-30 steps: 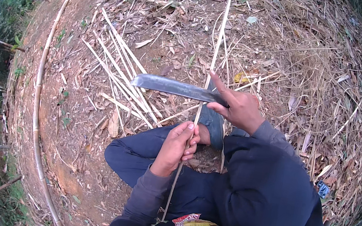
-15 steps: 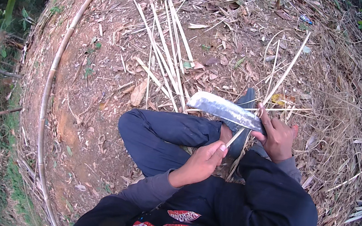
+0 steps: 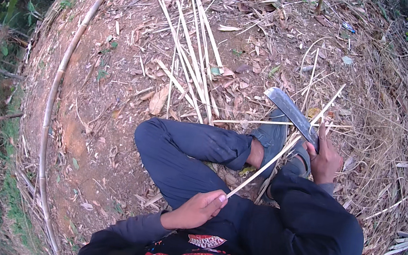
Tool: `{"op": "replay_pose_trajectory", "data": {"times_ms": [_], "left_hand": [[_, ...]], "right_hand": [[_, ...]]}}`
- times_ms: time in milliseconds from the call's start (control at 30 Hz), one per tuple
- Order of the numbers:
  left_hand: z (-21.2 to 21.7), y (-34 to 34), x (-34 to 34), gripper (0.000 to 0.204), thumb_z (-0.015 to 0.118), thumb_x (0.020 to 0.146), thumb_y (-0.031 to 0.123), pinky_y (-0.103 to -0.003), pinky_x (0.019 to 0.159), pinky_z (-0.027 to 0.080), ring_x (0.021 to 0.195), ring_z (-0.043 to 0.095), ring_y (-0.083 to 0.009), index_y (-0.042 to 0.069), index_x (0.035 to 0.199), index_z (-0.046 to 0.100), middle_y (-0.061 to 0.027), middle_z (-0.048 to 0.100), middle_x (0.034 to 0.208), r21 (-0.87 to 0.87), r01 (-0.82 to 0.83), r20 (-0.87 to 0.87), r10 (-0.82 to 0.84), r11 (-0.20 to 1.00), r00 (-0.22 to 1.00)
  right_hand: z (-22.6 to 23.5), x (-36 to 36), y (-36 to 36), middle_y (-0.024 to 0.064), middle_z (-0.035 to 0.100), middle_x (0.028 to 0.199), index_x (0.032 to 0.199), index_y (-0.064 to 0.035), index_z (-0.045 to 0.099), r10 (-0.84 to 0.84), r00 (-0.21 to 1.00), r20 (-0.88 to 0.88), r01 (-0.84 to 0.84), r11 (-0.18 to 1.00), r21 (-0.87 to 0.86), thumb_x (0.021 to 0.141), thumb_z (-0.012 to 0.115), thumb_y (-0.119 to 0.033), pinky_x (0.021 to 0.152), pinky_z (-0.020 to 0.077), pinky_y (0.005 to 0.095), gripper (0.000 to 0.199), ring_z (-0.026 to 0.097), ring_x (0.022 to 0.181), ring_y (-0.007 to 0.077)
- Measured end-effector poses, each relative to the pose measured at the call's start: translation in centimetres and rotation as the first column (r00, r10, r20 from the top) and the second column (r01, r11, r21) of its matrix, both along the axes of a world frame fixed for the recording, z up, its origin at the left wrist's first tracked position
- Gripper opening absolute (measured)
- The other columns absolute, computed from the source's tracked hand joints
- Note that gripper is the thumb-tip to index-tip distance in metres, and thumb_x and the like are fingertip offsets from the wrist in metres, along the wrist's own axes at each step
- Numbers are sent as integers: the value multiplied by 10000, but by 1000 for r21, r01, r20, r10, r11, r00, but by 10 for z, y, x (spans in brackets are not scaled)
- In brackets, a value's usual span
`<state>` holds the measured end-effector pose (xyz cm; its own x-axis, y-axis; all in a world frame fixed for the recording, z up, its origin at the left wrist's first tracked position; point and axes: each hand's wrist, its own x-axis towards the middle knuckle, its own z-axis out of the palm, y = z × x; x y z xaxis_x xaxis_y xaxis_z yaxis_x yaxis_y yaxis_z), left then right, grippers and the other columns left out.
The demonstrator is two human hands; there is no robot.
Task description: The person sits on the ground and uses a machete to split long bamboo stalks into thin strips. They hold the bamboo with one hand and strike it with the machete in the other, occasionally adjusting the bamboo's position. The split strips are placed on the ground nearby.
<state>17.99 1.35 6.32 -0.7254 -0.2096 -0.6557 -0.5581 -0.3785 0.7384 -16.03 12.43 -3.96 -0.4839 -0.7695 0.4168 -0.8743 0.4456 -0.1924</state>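
Note:
My left hand point(image 3: 197, 209) is closed round the near end of a pale bamboo strip point(image 3: 262, 168), low over my lap. The strip slants up and to the right, passing under the blade toward my right hand. In my right hand point(image 3: 326, 160) is a machete point(image 3: 290, 113) with a broad, dark blade pointing up and left. Its edge lies across the strip near my sandalled feet; whether it bites into the strip is hard to see. The handle is mostly hidden by my fingers.
Several split bamboo strips point(image 3: 195, 47) lie in a loose pile on the leafy ground ahead. A long bamboo pole point(image 3: 56, 89) stretches along the left side. My bent legs point(image 3: 185, 146) and sandals point(image 3: 273, 132) are close to the blade. Dry shavings point(image 3: 370, 142) cover the right.
My left hand has drawn back toward my lap, pulling the strip with it. My right hand has shifted slightly right, and the machete has turned so its tip points more upward.

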Motion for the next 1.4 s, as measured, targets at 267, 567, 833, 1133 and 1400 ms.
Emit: {"op": "replay_pose_trajectory", "data": {"times_ms": [267, 567, 833, 1133, 1400], "left_hand": [[0, -13, 3, 269, 380, 1079, 322, -187, 444, 204, 521, 254, -11, 105, 945, 466, 68, 335, 693, 183, -126, -44, 136, 975, 990], [-18, -24, -66, 284, 379, 1077, 333, -187, 442, 228, 512, 266, -17, 106, 931, 465, 70, 348, 683, -59, -86, -196, 73, 995, 978], [-23, -19, -22, 274, 408, 1067, 355, -195, 412, 205, 488, 257, -20, 130, 915, 449, 66, 326, 658, 162, -143, 114, 125, 976, 986], [21, -2, 14, 297, 413, 1064, 335, -200, 397, 221, 465, 279, -28, 117, 864, 439, 49, 352, 643, 37, -188, 222, 176, 981, 959], [-39, -16, 16, 258, 457, 1052, 285, -214, 593, 426, 688, 506, -50, 49, 991, 542, 6, 553, 793, -39, -226, -88, 222, 973, 971]], "right_hand": [[16, -11, -25, 99, 662, 745, 1331, -141, 599, 129, 983, 130, -127, 992, -23, 841, 701, -470, 562, 504, 371, 599, 654, 606, 247], [41, -19, -45, 62, 621, 715, 1190, -65, 651, 271, 943, -194, -266, 963, 49, 798, 705, -541, 578, 499, 371, 619, 644, 611, 206], [-22, -5, -35, 124, 675, 715, 1046, -60, 668, 113, 980, 164, -116, 993, 12, 877, 616, -578, 518, 526, 410, 548, 670, 588, 298], [-65, -75, 3, 128, 638, 693, 827, -73, 631, -172, 955, 241, 154, 984, 92, 925, 467, -647, 584, 527, 443, 606, 661, 646, 324], [-31, 8, -22, 142, 653, 704, 858, -52, 651, 209, 967, 144, -190, 972, -140, 939, 461, -644, 559, 527, 444, 627, 655, 598, 341]]}}
